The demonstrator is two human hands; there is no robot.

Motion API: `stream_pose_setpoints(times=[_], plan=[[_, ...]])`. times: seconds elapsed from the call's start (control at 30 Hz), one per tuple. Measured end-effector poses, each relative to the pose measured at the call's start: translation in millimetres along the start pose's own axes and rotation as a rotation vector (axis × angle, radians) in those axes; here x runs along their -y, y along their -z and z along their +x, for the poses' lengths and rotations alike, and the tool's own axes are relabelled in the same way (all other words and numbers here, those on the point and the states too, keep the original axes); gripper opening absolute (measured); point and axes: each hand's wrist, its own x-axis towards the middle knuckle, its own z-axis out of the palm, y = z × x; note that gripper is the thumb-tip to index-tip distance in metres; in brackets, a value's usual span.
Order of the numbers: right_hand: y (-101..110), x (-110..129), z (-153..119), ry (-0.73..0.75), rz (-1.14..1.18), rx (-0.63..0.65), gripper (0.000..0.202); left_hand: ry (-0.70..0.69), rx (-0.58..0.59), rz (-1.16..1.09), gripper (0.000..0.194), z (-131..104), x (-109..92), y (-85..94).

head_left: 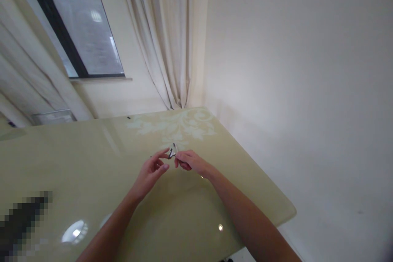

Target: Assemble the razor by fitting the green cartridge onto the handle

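The piece [172, 154] is small and thin, pale or silvery in the middle with dark parts. It is held up over the worktop [258, 188], pinched in the fingers of the right hand [192, 161]. A narrow pale strip [176, 148] with a dark tip rises from it, leaning left at its far end. A black part slants along its left side, at the left hand's [154, 168] fingertips; whether they touch is unclear. Its finer shape is too small to tell.
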Motion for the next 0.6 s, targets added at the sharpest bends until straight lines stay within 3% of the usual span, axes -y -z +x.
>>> stream_pose_setpoints(times=[0.37, 0.6], plan=[[-0.9, 12.2, -8.3, -0.018, -0.086, 0.142, 0.050, 0.044, 0.091, -0.152, 0.055, -4.3, -3.2, -0.5], [-2.7, 10.0, -7.2, -0.025, -0.118, 0.047, 0.052, 0.034, 0.078, -0.162, 0.053, -3.6, -1.3, -2.1]])
